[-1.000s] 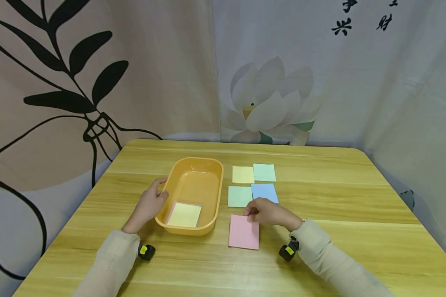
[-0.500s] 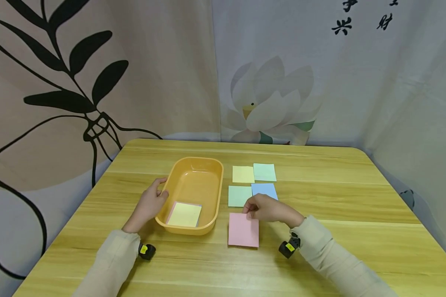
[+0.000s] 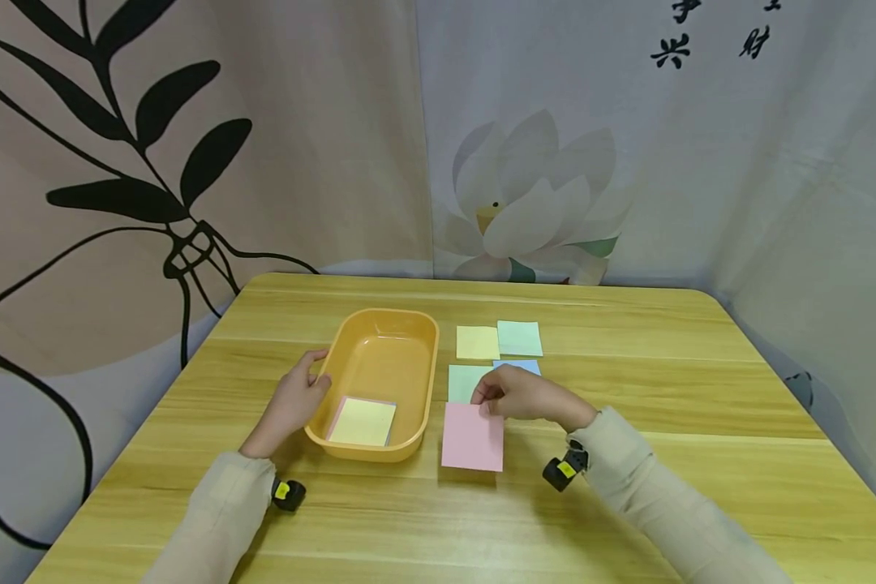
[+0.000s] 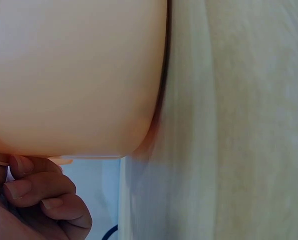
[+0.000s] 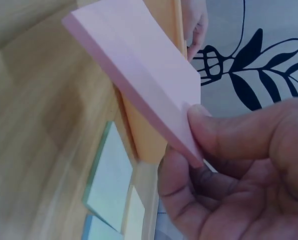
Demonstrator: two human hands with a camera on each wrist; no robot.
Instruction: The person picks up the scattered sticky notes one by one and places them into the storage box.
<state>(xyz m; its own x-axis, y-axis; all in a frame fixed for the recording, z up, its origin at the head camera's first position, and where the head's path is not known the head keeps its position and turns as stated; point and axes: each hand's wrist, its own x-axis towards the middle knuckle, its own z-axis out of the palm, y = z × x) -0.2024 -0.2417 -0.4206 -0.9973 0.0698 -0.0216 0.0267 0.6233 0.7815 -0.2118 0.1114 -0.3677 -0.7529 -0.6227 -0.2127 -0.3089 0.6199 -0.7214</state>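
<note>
A pink sticky note pad (image 3: 473,438) is pinched at its far right corner between the thumb and fingers of my right hand (image 3: 533,397). It hangs raised over the table, its shadow below it; the right wrist view shows its thick edge (image 5: 124,90). My left hand (image 3: 295,397) grips the left rim of an orange plastic tray (image 3: 385,320), and its curled fingers (image 4: 59,192) show beside the tray's wall in the left wrist view. Inside the tray, at its near end, lies a yellow sticky note pad (image 3: 363,423) with pink and bluish edges showing beneath.
Right of the tray, on the wooden table (image 3: 628,357), lie a yellow pad (image 3: 478,343), a mint pad (image 3: 520,338), a green pad (image 3: 467,381) and a blue pad (image 3: 521,366), the last partly behind my right hand. A printed curtain (image 3: 321,162) hangs behind the table.
My right hand has lifted the pink sticky note pad off the table and carried it slightly up and left. The left hand and the tray have stayed put.
</note>
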